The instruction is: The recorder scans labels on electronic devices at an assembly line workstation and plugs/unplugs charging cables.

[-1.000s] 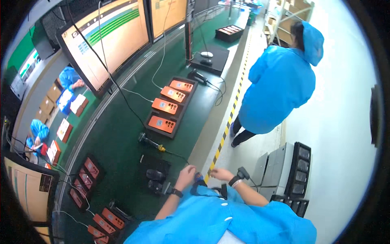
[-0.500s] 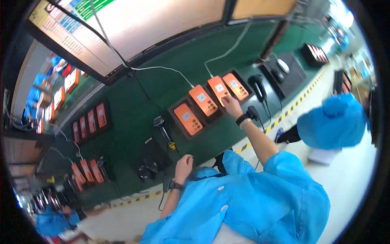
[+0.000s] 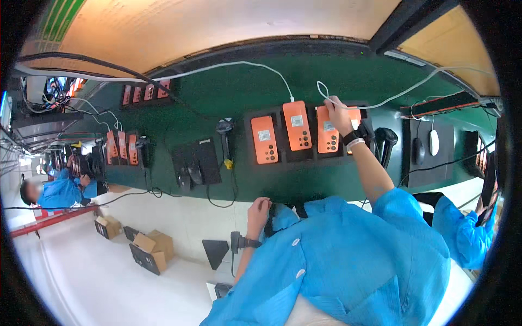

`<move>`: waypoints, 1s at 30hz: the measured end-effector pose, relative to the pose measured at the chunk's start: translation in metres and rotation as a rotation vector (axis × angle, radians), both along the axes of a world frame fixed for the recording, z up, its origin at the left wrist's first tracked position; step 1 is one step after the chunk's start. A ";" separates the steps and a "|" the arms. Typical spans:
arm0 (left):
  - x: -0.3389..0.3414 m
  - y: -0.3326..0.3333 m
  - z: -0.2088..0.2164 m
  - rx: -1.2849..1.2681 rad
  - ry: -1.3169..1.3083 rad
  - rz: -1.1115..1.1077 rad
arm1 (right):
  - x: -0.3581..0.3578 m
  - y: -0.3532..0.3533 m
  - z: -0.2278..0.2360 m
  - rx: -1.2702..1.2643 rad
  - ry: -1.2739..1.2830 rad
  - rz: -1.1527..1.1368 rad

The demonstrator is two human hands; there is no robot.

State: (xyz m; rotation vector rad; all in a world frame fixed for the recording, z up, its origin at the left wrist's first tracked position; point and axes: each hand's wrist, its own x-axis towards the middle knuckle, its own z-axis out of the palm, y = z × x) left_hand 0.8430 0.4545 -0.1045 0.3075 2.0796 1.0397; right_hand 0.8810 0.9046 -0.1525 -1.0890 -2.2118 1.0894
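Observation:
My right hand (image 3: 340, 118) reaches over the third orange phone (image 3: 328, 132). Its fingers are closed at a looped white cable (image 3: 322, 88) by the phone's top end, and no plug shows in that phone. Part of a fourth orange phone (image 3: 354, 116) lies behind my wrist. To the left, a second orange phone (image 3: 296, 126) has a white cable (image 3: 290, 92) plugged in at its top. The leftmost orange phone (image 3: 264, 140) rests in a black tray (image 3: 253, 119). My left hand (image 3: 258, 214) is curled near the table's front edge; whatever its fingers hold, if anything, is hidden.
A handheld scanner (image 3: 226, 140) stands left of the tray, another scanner (image 3: 386, 144) to its right. Mice lie on dark mats, including a white mouse (image 3: 433, 142). More orange phones (image 3: 122, 145) are at the left. A co-worker (image 3: 62, 187) sits far left; open cartons (image 3: 154, 250) stand on the floor.
My right hand has moved from the third phone's lens end to its top. The cable that was plugged into that phone is now out, looped at my fingers. The head view has turned.

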 end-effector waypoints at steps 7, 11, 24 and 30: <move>0.004 -0.002 -0.006 0.020 0.029 0.040 | -0.003 0.035 0.016 0.081 -0.013 -0.174; -0.002 -0.008 -0.007 0.043 -0.031 0.141 | -0.003 0.050 0.001 0.164 -0.172 -0.290; -0.038 -0.049 -0.030 0.037 -0.088 0.266 | -0.102 -0.035 0.011 -0.129 -0.195 0.270; -0.082 -0.063 -0.041 0.079 -0.191 0.358 | -0.095 -0.051 0.016 -0.270 -0.051 0.117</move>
